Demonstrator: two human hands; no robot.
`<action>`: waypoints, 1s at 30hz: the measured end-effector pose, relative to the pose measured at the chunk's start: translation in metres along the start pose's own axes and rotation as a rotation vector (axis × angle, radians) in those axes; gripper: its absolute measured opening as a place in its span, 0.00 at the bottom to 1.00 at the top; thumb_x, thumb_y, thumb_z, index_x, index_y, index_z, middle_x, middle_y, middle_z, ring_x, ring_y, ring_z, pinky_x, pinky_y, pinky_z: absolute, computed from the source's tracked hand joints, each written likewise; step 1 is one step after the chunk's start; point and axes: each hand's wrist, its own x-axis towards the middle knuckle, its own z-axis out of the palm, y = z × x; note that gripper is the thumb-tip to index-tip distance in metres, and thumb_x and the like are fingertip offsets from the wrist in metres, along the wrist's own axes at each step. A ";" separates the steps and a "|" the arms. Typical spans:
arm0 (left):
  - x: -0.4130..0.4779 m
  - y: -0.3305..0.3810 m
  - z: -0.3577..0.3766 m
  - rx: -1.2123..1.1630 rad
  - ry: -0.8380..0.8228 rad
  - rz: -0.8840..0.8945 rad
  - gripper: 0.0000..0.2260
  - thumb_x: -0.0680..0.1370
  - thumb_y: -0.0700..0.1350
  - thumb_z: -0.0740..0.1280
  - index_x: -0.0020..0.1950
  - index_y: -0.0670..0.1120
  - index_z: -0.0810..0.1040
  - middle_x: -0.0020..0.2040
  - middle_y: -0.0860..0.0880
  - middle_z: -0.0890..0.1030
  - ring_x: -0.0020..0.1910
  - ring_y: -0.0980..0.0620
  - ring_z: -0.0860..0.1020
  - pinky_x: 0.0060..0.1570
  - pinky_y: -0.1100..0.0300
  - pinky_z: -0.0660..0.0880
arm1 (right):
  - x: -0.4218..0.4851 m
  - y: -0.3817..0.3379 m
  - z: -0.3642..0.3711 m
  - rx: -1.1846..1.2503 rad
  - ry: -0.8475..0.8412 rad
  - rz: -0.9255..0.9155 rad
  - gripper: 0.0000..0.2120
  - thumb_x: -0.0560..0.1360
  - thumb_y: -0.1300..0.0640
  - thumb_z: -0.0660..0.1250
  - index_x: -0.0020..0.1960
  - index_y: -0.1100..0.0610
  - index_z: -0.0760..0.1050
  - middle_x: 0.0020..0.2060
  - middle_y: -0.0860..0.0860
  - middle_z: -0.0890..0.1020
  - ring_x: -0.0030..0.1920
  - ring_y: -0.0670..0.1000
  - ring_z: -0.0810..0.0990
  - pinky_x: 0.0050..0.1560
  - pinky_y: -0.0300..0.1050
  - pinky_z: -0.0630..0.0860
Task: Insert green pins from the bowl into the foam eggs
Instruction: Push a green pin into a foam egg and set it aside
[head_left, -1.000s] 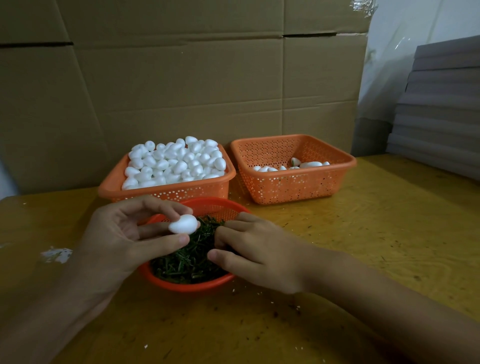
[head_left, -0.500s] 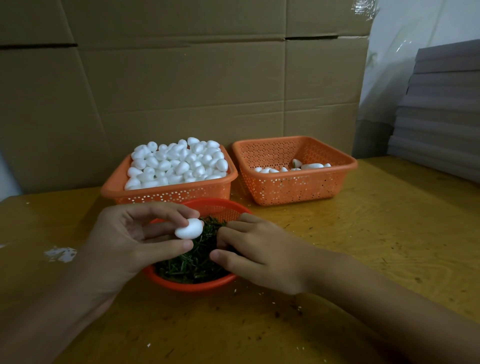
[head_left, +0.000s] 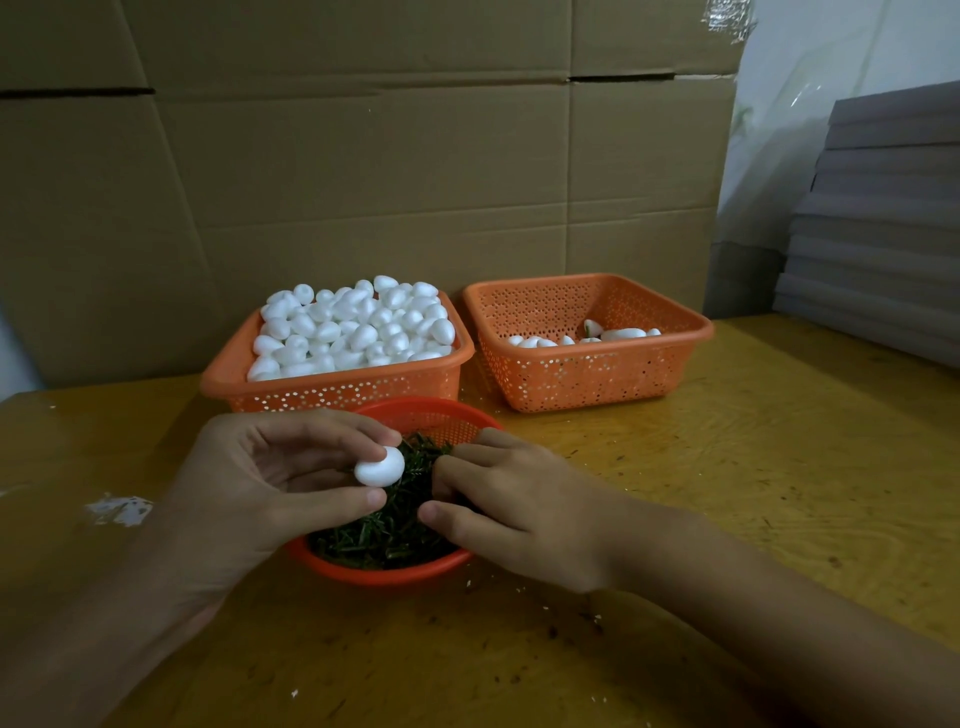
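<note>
Green needle-like pins (head_left: 384, 535) fill a round red perforated plastic bowl (head_left: 385, 574), directly under both hands on the yellow wooden surface (head_left: 727, 493). Left hand (head_left: 260, 493) pinches one white foam egg (head_left: 379, 466) between thumb below and fingertips above, holding it over the bowl's left half. Right hand (head_left: 519, 509) lies palm down just right of the egg, fingers curled into the pins; whether it has hold of a pin, cannot tell. Beyond the left hand: orange perforated plastic basket (head_left: 337, 388) heaped with bare foam eggs (head_left: 353, 327). Beyond the right hand: second orange basket (head_left: 587, 379), a few eggs (head_left: 535, 342) on its floor, one showing green. Brown cardboard sheets (head_left: 363, 182) stand behind both.
</note>
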 end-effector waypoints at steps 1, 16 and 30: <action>0.000 0.000 0.000 0.000 0.000 -0.001 0.13 0.59 0.41 0.81 0.42 0.46 0.89 0.52 0.45 0.88 0.52 0.47 0.88 0.46 0.63 0.83 | 0.000 0.000 0.000 0.002 -0.001 -0.001 0.16 0.86 0.42 0.53 0.51 0.52 0.72 0.45 0.47 0.77 0.49 0.50 0.71 0.55 0.50 0.70; 0.000 0.001 0.001 0.063 -0.018 0.003 0.13 0.59 0.39 0.81 0.43 0.47 0.90 0.51 0.46 0.88 0.53 0.49 0.87 0.48 0.62 0.83 | 0.003 0.008 -0.003 0.319 -0.014 0.061 0.09 0.83 0.49 0.67 0.54 0.54 0.77 0.48 0.46 0.79 0.56 0.44 0.73 0.60 0.46 0.71; 0.001 -0.002 -0.004 0.103 -0.040 -0.013 0.14 0.60 0.41 0.82 0.44 0.48 0.90 0.49 0.46 0.86 0.51 0.50 0.86 0.46 0.63 0.82 | 0.007 0.002 0.014 0.627 0.296 0.095 0.05 0.77 0.56 0.76 0.49 0.54 0.80 0.39 0.46 0.87 0.45 0.45 0.86 0.55 0.55 0.80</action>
